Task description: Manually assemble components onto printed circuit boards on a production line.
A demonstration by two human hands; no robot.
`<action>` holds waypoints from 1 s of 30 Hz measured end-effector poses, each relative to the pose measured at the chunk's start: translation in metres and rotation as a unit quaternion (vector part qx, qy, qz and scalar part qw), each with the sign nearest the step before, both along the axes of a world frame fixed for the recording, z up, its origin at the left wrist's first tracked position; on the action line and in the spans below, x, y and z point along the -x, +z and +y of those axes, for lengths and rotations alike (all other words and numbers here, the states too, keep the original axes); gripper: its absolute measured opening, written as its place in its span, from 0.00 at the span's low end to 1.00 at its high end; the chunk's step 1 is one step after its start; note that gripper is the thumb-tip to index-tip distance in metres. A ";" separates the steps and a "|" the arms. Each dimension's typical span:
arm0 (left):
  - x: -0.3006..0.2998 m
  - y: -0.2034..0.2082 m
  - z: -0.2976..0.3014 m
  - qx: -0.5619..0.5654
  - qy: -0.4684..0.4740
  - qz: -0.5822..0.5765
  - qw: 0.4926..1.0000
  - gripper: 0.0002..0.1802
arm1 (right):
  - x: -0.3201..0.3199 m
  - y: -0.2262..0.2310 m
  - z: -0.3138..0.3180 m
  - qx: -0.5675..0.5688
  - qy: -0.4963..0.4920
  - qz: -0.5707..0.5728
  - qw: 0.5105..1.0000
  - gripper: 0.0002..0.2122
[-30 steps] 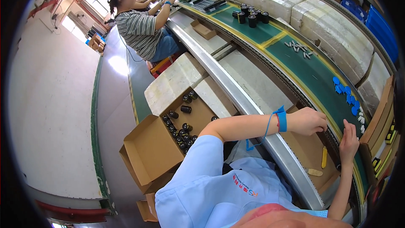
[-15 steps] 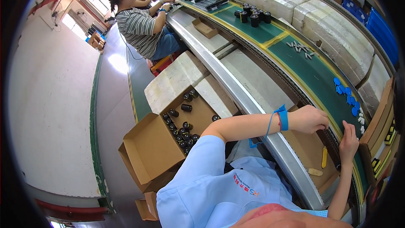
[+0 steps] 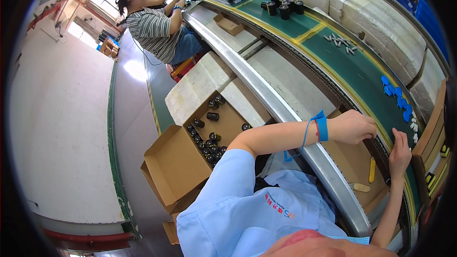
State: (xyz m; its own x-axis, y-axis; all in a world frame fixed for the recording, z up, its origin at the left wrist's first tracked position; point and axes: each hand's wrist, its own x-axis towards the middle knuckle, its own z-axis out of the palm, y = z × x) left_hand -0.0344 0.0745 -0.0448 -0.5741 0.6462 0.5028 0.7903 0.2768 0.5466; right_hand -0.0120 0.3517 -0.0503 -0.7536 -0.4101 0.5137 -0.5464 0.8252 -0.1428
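My left hand [image 3: 353,127], with a blue wrist strap [image 3: 322,129] and its cord, is over the near edge of the green conveyor belt [image 3: 350,76]. Its fingers are curled in; whatever they hold is hidden. Close by on the right, my right hand [image 3: 400,156] is raised over the belt, its fingers pressed together and pointing up. I cannot make out anything between them. A small gap separates the hands. Beyond them on the belt lie several blue round caps [image 3: 399,99] and several small white pieces [image 3: 414,127].
Grey metal pieces [image 3: 340,43] and black cylinders [image 3: 284,10] stand farther along the belt. An open cardboard box [image 3: 171,164] of black cylinders is at my left. A yellow-handled tool [image 3: 372,170] lies below the belt. White foam blocks [image 3: 378,31] line the far side. A co-worker [image 3: 152,31] sits farther off.
The view has shifted a little, so the belt and boxes sit slightly differently in it. Both hands keep nearly the same pose, close together at the belt's edge.
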 end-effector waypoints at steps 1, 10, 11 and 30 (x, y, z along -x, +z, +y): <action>0.000 0.000 0.000 0.001 0.000 0.000 1.000 0.05 | -0.001 0.001 0.000 -0.002 -0.002 -0.002 1.000 0.23; 0.000 -0.001 0.000 0.011 0.000 0.007 1.000 0.06 | 0.000 -0.001 -0.001 0.000 0.000 0.014 1.000 0.23; 0.000 -0.001 0.000 0.011 0.001 0.009 1.000 0.06 | 0.000 -0.001 -0.002 0.000 -0.001 0.013 1.000 0.23; -0.002 0.020 -0.019 -0.058 0.055 0.038 0.996 0.07 | 0.000 0.002 -0.003 0.000 0.003 0.012 1.000 0.18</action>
State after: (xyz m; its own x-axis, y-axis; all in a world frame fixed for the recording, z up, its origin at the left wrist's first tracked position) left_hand -0.0325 0.0557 -0.0245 -0.5959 0.5170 0.6145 0.7988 0.3026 0.5200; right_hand -0.0123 0.3482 -0.0479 -0.7393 -0.4140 0.5311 -0.5541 0.8222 -0.1303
